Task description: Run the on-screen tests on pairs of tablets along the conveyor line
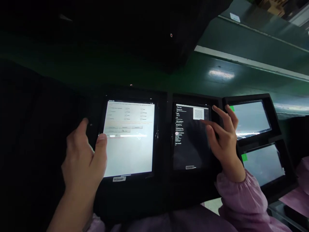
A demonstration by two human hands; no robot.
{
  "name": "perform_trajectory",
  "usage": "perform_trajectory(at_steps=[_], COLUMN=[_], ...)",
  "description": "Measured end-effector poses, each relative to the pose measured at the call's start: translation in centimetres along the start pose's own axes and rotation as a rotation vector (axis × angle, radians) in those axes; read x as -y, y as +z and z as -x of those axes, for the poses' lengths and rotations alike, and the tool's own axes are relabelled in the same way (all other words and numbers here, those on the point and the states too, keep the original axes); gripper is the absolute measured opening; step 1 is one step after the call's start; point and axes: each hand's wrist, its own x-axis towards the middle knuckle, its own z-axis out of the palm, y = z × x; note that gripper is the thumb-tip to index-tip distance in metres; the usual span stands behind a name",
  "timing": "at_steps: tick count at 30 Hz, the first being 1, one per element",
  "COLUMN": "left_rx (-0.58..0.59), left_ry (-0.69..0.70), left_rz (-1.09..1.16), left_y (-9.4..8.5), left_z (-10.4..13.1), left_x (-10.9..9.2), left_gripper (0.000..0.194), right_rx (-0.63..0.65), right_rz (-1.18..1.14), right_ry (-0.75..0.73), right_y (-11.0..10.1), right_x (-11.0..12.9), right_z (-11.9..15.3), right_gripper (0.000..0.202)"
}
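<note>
Two tablets stand side by side in black holders. The left tablet shows a bright white screen with checkboxes and buttons. My left hand grips its left edge, thumb on the screen's margin. The right tablet has a dark screen with white text and a QR code at the top right. My right hand hovers at that tablet's right side, fingers spread, fingertips at or just above the screen near the QR code. A pink sleeve covers my right forearm.
Two more tablets with green tags sit in a black tray at the right. A green surface with a white stripe runs behind. A dark box hangs above the middle. Pink fabric shows at the far right.
</note>
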Motion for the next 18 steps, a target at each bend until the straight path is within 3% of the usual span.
perform_trajectory(at_steps=[7,13,18], left_rx=[0.018,0.013,-0.014], left_ry=[-0.06,-0.04,-0.023], left_rz=[-0.018,-0.048,-0.033], left_y=[-0.2,0.2,0.2], left_z=[-0.1,-0.6,-0.6], left_x=[-0.4,-0.2,-0.1], left_gripper=[0.076,0.076,0.075], right_rx=[0.043,0.105,0.024], right_rz=[0.053,0.088,0.089], right_ry=[0.033,0.041,0.048], right_y=[2.5,2.3,2.0], right_x=[-1.0,-1.0,-0.7], right_z=[0.1,0.3,0.1], right_gripper=[0.035,0.036,0.037])
